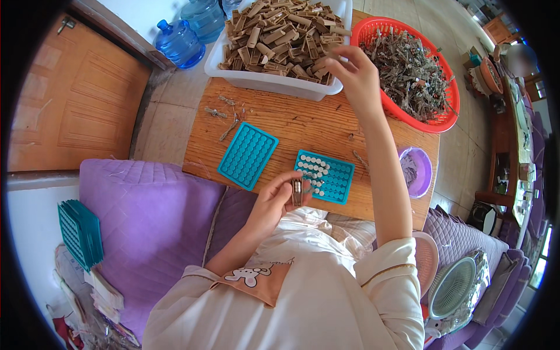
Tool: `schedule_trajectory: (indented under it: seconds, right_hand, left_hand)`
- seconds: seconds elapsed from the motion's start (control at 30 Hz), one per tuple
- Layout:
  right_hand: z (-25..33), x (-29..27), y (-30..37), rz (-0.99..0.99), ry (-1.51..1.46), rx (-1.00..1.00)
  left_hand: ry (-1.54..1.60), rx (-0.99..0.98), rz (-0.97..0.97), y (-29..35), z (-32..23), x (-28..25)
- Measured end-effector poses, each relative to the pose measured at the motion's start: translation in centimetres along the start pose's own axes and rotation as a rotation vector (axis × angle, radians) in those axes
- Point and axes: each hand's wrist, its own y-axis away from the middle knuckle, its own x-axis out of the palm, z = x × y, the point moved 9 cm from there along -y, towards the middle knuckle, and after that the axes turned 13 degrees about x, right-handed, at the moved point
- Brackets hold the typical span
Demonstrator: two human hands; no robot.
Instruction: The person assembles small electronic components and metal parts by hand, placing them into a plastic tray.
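Observation:
Close to my body, my left hand [275,201] is closed around a small brown plastic casing [297,192] with shiny metal parts inside. My right hand [357,73] is raised at the right rim of a white bin [277,87] heaped with brown plastic casings [280,38]. Its fingers pinch what looks like one brown casing [333,50], slightly blurred. Just beyond my left hand lies a teal tray [341,184] of round pockets, partly filled with white and silvery discs [313,163]. A second teal tray [248,156], its pockets bare, lies to the left.
A red basket [452,111] of grey wire-like parts stands at the far right of the wooden table [280,114]. Nearer is a purple bowl [429,175]. Loose wiry bits [224,111] lie at the left. Blue water jugs [179,44] stand beyond; a purple sofa [146,216] is beside me.

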Motion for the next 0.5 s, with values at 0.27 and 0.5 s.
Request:
schedule_trajectory:
  seconds: [0.27,0.5]
  right_hand:
    - [-3.8,-0.5,14.3,0.236,-0.84,0.51]
    - [-5.5,-0.2,20.5,0.176,-1.327,0.568]
  left_hand:
    - [-0.061,0.231,-0.006,-1.0,-2.8,1.6]
    - [-0.116,0.336,0.056,-0.6,-3.2,4.2]
